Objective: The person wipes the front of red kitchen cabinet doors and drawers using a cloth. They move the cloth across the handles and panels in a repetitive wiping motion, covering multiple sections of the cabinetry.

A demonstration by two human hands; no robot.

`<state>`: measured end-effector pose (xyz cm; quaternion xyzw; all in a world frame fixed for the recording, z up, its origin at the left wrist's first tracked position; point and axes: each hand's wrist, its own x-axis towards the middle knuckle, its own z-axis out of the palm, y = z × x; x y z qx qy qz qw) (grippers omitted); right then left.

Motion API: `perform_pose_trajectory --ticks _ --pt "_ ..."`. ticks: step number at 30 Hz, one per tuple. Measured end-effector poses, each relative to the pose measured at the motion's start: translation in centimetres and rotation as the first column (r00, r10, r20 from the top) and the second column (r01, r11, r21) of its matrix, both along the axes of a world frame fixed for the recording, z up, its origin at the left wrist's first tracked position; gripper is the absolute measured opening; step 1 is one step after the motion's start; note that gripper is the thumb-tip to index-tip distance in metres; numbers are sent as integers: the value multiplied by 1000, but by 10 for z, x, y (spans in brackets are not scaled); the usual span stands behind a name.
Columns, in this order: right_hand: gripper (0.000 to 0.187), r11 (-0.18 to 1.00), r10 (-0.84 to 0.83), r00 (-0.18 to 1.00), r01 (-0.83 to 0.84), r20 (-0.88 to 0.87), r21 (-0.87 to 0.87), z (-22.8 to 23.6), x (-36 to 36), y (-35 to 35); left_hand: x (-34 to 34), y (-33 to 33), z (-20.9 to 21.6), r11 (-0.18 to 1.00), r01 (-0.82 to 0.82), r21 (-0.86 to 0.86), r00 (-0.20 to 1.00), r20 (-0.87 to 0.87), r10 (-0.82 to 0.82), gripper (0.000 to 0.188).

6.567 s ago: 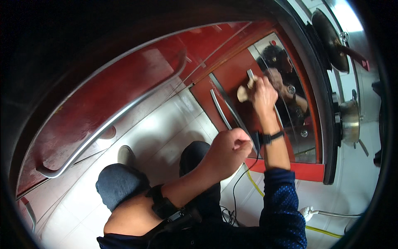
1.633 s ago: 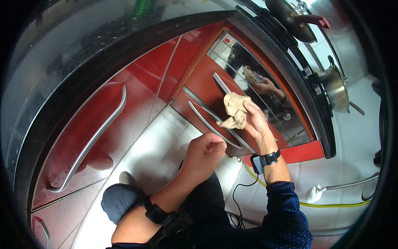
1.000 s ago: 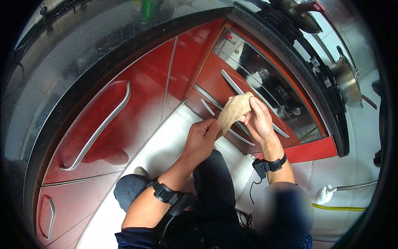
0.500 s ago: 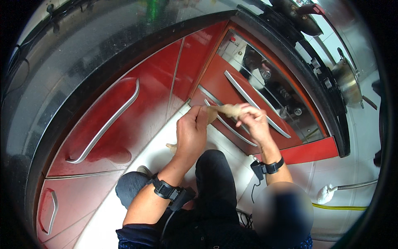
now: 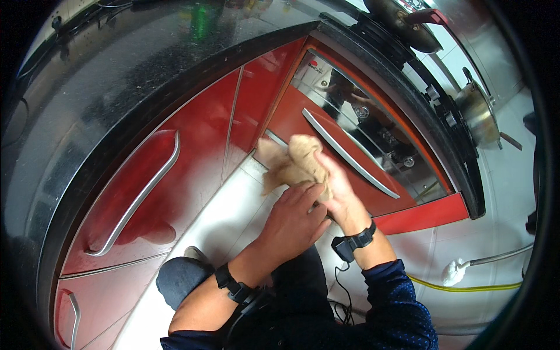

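Observation:
A crumpled beige cloth is bunched up in front of the red cabinet doors, its loose ends hanging out to the left. My right hand grips it from the right side, thumb along the fabric. Against its lower edge lies my left hand, back of the hand up, fingers bent toward the cloth and the right palm. Whether the left fingers pinch any fabric is hidden. Each wrist wears a black strap with a small box.
Red cabinet doors with a curved silver handle stand at left under a dark countertop. A mirrored appliance front is ahead. To the right are a steel pot, a pan and a yellow hose.
The cloth was stretched and twisted between both hands; now it is loosely bunched in my right hand. My left hand has moved right and down, close against the right one.

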<state>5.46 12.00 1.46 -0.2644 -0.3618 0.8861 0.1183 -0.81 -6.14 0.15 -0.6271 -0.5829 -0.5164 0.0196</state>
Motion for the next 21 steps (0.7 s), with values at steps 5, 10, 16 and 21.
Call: perform_pose_trajectory --ticks 5,10,16,21 --pt "36 46 -428 894 171 -136 984 51 18 50 0 1 2 997 -74 -2 997 -11 74 23" --pt "44 -946 -304 890 -240 -340 218 49 56 107 2 -4 5 997 -82 -2 996 -20 82 22" --pt "35 -948 -316 947 -314 57 -44 36 18 151 -2 -7 10 993 -90 -77 996 -4 90 22" --pt "40 -953 -303 914 -297 271 -64 42 -80 155 -1 0 13 997 -56 -52 997 53 59 20"
